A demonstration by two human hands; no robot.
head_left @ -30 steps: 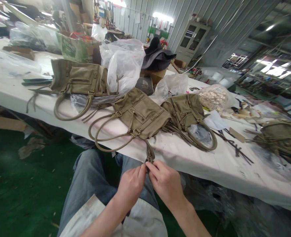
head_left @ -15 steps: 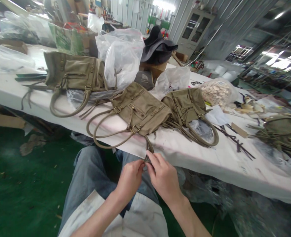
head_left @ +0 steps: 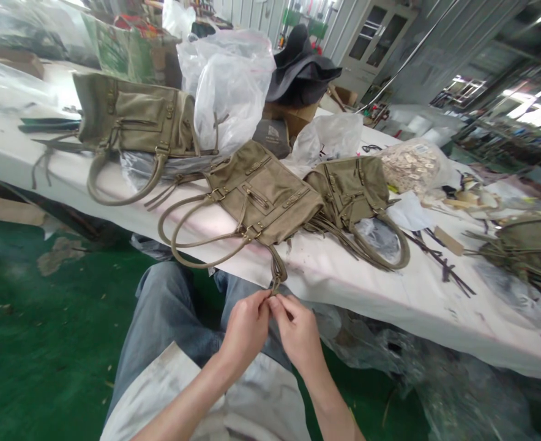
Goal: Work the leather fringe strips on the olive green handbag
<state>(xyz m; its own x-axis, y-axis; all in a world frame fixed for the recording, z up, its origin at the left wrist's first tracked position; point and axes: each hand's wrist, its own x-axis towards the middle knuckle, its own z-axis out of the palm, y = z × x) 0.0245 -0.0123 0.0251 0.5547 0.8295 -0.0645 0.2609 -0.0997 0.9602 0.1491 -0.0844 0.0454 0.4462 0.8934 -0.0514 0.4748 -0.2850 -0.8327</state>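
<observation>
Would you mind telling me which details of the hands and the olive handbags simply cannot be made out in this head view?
- Strap end of the middle olive canvas handbag: pinched between the left hand and right hand, whose fingertips cover it.
- Olive handbag at far right: blurred, partly cut by the frame edge.
- Small pale pieces in the clear plastic bag: too small to identify.
- Dark grey cloth item: partly hidden behind the middle handbag.

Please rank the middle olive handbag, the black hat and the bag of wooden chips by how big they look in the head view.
1. Middle olive handbag, clearly largest, though nearest the camera.
2. Black hat and bag of wooden chips: these look about alike; the hat sits farther back, so their order is unsure.
</observation>
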